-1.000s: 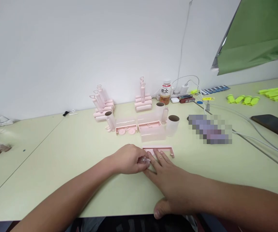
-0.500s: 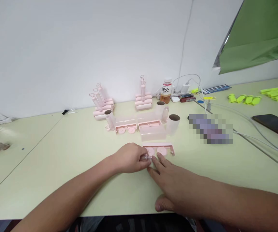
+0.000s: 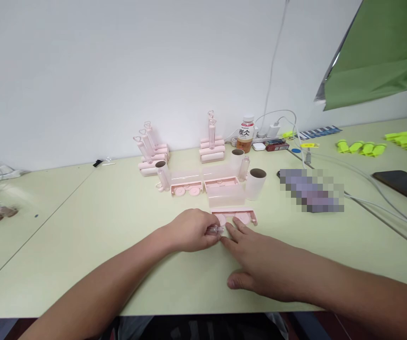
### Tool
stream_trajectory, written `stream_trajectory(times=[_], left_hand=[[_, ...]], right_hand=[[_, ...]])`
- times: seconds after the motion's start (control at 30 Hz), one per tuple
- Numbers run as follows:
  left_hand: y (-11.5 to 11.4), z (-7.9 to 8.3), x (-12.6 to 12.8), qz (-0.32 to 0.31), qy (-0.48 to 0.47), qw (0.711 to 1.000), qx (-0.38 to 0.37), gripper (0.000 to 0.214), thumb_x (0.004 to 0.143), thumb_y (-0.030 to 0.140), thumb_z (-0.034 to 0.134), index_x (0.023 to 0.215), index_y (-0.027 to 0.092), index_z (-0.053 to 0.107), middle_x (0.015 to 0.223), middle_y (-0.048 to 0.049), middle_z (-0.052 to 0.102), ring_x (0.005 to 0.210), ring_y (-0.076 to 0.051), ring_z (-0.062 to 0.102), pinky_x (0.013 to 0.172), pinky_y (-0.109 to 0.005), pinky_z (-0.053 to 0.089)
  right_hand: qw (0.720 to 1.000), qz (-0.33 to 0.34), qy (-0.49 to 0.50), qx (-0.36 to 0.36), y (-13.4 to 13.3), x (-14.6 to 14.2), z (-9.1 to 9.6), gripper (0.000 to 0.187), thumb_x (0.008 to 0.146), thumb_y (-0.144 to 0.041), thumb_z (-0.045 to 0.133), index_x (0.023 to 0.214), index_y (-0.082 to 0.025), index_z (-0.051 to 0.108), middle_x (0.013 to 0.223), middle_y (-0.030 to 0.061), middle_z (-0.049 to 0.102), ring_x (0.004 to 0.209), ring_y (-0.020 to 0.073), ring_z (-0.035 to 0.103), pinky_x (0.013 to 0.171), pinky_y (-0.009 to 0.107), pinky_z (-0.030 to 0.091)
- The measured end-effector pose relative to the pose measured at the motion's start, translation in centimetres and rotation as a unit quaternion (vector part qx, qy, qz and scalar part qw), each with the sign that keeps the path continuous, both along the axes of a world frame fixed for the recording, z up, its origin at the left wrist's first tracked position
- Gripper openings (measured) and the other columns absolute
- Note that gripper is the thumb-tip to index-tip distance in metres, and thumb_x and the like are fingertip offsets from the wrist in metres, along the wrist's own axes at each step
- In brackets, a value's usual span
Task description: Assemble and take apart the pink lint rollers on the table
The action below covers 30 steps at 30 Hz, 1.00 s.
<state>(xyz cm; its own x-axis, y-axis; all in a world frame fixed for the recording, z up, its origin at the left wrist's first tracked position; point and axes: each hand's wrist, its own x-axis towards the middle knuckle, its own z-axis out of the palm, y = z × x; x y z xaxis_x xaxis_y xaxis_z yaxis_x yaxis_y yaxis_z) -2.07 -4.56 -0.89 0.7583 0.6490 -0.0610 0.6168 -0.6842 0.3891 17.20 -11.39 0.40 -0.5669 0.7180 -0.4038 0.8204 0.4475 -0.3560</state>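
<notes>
Head view: left hand [image 3: 194,231] holds clear piece [image 3: 215,230], right hand [image 3: 255,255] spread wide beside it

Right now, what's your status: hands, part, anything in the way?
Left hand closed on small clear piece. Right hand open, spread at near side of pink tray. Tray partly hidden by the hands; frosted piece just beyond.

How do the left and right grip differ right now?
- The left grip is curled shut around a clear piece; the right grip is open, with nothing visibly held.
- The left grip's thumb is close to its fingers; the right grip's thumb is splayed well away from its own.

Shared: both are bare, backs up, next to the pink case part.
</notes>
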Motion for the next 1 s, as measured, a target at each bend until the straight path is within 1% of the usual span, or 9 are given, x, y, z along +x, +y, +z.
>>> stream_trajectory(times=[0.27,0.37,0.47,0.57,0.63,0.73,0.8,0.9,1.0], left_hand=[[-0.2,0.3,0.1,-0.010,-0.006,1.000,-0.007,0.015,0.078,0.023,0.053,0.064,0.019,0.052,0.058,0.0016,0.053,0.051,-0.012,0.043,0.050,-0.026,0.025],[-0.3,0.3,-0.1,0.003,-0.021,1.000,-0.008,0.006,0.080,0.023,0.053,0.078,0.020,0.058,0.066,0.0013,0.060,0.056,-0.013,0.049,0.051,-0.025,0.027],[-0.8,0.8,-0.5,0.038,-0.054,0.998,-0.020,0.021,0.079,0.022,0.056,0.100,0.021,0.056,0.069,0.0030,0.061,0.058,-0.013,0.050,0.052,-0.024,0.029],[-1.9,1.8,-1.0,0.078,-0.148,0.985,-0.030,0.011,0.083,0.024,0.058,0.091,0.021,0.051,0.066,0.0046,0.054,0.057,-0.012,0.046,0.052,-0.024,0.031],[-2.8,2.5,-1.1,0.072,-0.265,0.961,-0.026,0.014,0.089,0.031,0.057,0.084,0.021,0.048,0.069,0.0034,0.051,0.060,-0.011,0.045,0.055,-0.024,0.035],[-4.1,2.9,-0.7,0.006,-0.451,0.892,-0.032,0.022,0.093,0.042,0.054,0.090,0.021,0.050,0.079,0.0003,0.051,0.067,-0.012,0.048,0.061,-0.025,0.041],[-4.6,2.7,-0.3,-0.018,-0.540,0.841,-0.041,0.027,0.093,0.047,0.055,0.094,0.021,0.051,0.082,-0.0010,0.052,0.070,-0.012,0.050,0.062,-0.025,0.043],[-4.6,1.8,0.2,0.000,-0.630,0.773,-0.067,0.031,0.091,0.051,0.057,0.092,0.021,0.052,0.080,-0.0007,0.052,0.069,-0.011,0.051,0.062,-0.026,0.044],[-3.9,0.7,-0.1,0.037,-0.666,0.740,-0.088,0.037,0.087,0.058,0.058,0.090,0.021,0.055,0.081,-0.0013,0.053,0.068,-0.013,0.054,0.061,-0.028,0.046]], right_hand=[[0.999,-0.018,0.033,0.007,0.8,0.8,-0.1,0.087,0.083,-0.051,0.063,0.150,-0.004,0.036,0.157,0.0279,0.027,0.146,0.0451,0.018,0.112,0.059,0.032],[0.998,-0.014,0.052,0.014,1.2,1.2,0.0,0.077,0.083,-0.052,0.063,0.142,-0.005,0.049,0.156,0.0268,0.029,0.144,0.0442,0.025,0.111,0.058,0.034],[0.995,-0.013,0.096,0.033,1.3,1.2,0.5,0.049,0.084,-0.049,0.063,0.117,-0.013,0.067,0.145,0.0221,0.048,0.132,0.0425,0.045,0.102,0.054,0.043],[0.980,-0.042,0.187,0.062,1.1,0.7,1.0,0.032,0.087,-0.044,0.061,0.104,-0.018,0.069,0.113,0.0146,0.068,0.105,0.0321,0.063,0.089,0.045,0.050],[0.958,-0.052,0.273,0.077,0.9,0.1,1.0,0.032,0.087,-0.042,0.062,0.110,-0.019,0.065,0.105,0.0108,0.069,0.098,0.0272,0.063,0.086,0.040,0.049],[0.917,-0.041,0.394,0.051,0.7,-0.8,0.3,0.036,0.085,-0.042,0.067,0.114,-0.020,0.061,0.106,0.0081,0.066,0.096,0.0233,0.059,0.084,0.036,0.047],[0.893,-0.040,0.448,-0.017,0.6,-1.2,-0.4,0.029,0.087,-0.044,0.064,0.103,-0.020,0.061,0.093,0.0043,0.063,0.084,0.0188,0.056,0.075,0.031,0.046],[0.852,-0.055,0.500,-0.146,0.6,-1.6,-1.4,0.030,0.090,-0.048,0.060,0.086,-0.018,0.055,0.072,-0.0025,0.049,0.066,0.0117,0.043,0.060,0.025,0.037],[0.815,-0.076,0.532,-0.217,0.8,-1.8,-2.0,0.039,0.086,-0.055,0.063,0.082,-0.019,0.049,0.068,-0.0046,0.045,0.061,0.0097,0.036,0.055,0.023,0.031]])
